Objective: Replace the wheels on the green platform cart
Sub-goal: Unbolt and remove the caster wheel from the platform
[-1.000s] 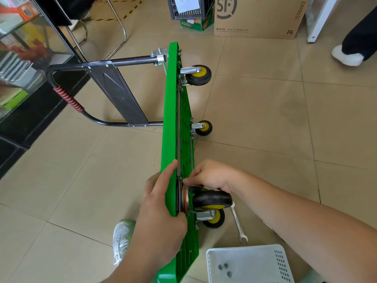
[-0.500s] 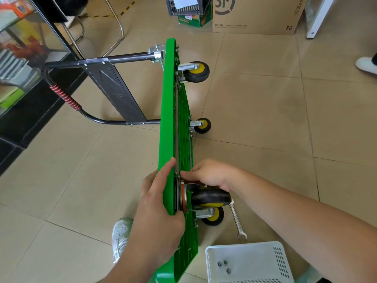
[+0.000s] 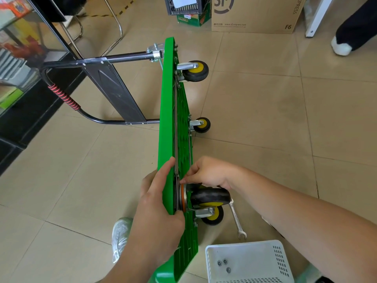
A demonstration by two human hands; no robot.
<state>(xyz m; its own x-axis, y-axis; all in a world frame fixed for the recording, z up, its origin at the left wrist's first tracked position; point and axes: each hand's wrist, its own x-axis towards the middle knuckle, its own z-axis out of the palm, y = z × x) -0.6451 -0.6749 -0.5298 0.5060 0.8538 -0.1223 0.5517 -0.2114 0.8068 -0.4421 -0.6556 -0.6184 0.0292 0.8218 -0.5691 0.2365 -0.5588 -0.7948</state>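
The green platform cart (image 3: 168, 127) stands on its long edge on the tiled floor, its black handle (image 3: 114, 58) folded out to the left. Three yellow-hubbed wheels show on its underside: far (image 3: 194, 70), middle (image 3: 202, 125) and near bottom (image 3: 213, 217). A larger black caster (image 3: 210, 196) with an orange-ringed mounting plate sits against the underside at the near top corner. My left hand (image 3: 157, 213) grips the cart's upper edge beside it. My right hand (image 3: 208, 172) pinches at the caster's plate with its fingertips.
A silver wrench (image 3: 236, 219) lies on the floor right of the cart. A white perforated basket (image 3: 265, 252) holding three small nuts stands near right. My white shoe (image 3: 120, 235) is left of the cart. A cardboard box (image 3: 255, 15) and another person's foot (image 3: 342, 45) are at the back.
The view has shifted slightly; both hands stay at the near caster, and the right fingers have worked a little along the mounting plate. A person's foot at the back right has moved.
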